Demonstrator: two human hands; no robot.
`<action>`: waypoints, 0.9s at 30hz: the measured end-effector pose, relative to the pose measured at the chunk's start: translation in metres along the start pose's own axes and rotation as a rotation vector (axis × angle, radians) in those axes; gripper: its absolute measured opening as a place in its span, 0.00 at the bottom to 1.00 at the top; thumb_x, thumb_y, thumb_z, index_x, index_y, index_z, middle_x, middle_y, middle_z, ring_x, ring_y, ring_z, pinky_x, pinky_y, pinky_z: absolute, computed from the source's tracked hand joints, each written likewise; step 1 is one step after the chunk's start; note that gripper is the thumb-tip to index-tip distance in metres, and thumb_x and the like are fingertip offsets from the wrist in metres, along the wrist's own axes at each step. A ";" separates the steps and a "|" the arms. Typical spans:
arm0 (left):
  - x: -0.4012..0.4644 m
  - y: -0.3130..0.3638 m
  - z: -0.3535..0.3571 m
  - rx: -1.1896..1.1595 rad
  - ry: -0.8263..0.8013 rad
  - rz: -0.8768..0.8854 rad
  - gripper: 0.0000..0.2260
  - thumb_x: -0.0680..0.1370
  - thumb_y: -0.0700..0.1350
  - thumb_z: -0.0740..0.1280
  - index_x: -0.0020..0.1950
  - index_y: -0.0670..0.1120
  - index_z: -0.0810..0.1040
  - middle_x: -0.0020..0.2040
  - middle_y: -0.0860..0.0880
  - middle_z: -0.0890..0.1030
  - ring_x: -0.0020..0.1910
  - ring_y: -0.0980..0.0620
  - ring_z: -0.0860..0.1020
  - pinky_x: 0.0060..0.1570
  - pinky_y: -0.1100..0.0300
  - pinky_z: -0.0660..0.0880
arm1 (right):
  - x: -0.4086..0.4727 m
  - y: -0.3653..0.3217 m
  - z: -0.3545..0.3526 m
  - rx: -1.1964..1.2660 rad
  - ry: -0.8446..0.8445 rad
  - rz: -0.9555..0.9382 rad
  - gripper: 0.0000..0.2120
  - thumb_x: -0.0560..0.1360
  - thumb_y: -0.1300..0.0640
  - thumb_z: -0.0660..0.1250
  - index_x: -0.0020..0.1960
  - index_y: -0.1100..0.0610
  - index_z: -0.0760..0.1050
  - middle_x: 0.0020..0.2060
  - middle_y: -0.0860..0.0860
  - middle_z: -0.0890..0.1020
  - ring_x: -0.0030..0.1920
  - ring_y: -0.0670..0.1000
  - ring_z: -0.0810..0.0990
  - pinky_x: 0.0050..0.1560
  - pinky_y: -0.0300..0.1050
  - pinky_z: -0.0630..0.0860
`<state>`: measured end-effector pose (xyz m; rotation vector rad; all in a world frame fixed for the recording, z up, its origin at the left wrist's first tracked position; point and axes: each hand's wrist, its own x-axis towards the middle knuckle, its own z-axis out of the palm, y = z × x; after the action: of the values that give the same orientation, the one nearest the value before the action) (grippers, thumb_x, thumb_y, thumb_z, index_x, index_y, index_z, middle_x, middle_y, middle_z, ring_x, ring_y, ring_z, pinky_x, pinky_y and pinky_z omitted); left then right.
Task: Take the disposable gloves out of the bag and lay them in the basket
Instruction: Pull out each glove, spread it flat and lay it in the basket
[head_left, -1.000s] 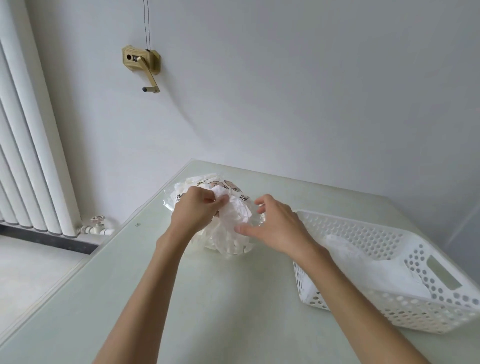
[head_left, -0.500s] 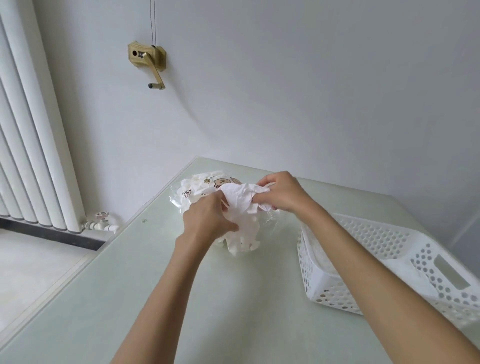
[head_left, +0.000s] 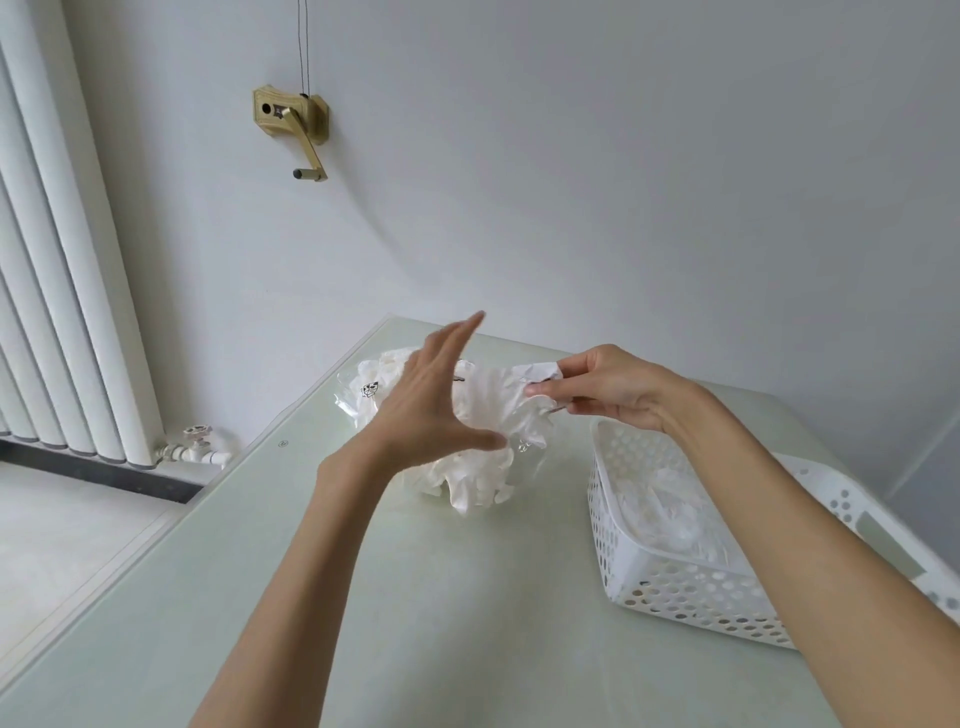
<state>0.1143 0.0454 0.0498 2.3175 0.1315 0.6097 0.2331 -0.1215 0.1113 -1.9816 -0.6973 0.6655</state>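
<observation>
Fingers of left hand (head_left: 431, 410) spread wide, holding nothing; right hand (head_left: 608, 387) pinches glove (head_left: 498, 410) over bag (head_left: 363, 395), basket (head_left: 675, 587) at 4 o'clock w/ gloves inside.

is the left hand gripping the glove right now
No, the left hand is open with straight fingers, while the right hand pinches the thin white disposable glove.
</observation>
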 end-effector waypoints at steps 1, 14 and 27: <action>0.000 0.004 0.002 -0.056 -0.010 0.052 0.41 0.68 0.52 0.77 0.75 0.61 0.57 0.70 0.55 0.67 0.68 0.55 0.67 0.65 0.57 0.66 | 0.001 -0.001 0.002 0.015 -0.008 -0.008 0.09 0.71 0.63 0.74 0.50 0.64 0.81 0.35 0.48 0.82 0.35 0.41 0.81 0.37 0.30 0.75; 0.002 -0.007 0.000 -0.090 0.339 -0.182 0.13 0.78 0.52 0.65 0.40 0.47 0.84 0.33 0.49 0.83 0.27 0.54 0.74 0.32 0.59 0.68 | -0.002 -0.003 0.012 -0.371 0.034 -0.042 0.08 0.69 0.58 0.76 0.47 0.58 0.85 0.37 0.52 0.85 0.38 0.47 0.82 0.44 0.31 0.78; 0.001 0.009 -0.010 -0.605 0.359 -0.375 0.20 0.83 0.52 0.57 0.40 0.42 0.79 0.35 0.45 0.69 0.34 0.50 0.68 0.34 0.59 0.63 | -0.017 -0.004 -0.007 -0.129 0.238 -0.196 0.05 0.76 0.53 0.68 0.48 0.54 0.77 0.46 0.49 0.80 0.47 0.46 0.77 0.56 0.41 0.73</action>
<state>0.1101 0.0455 0.0621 1.5368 0.4693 0.7418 0.2249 -0.1357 0.1208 -2.0347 -0.7904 0.2672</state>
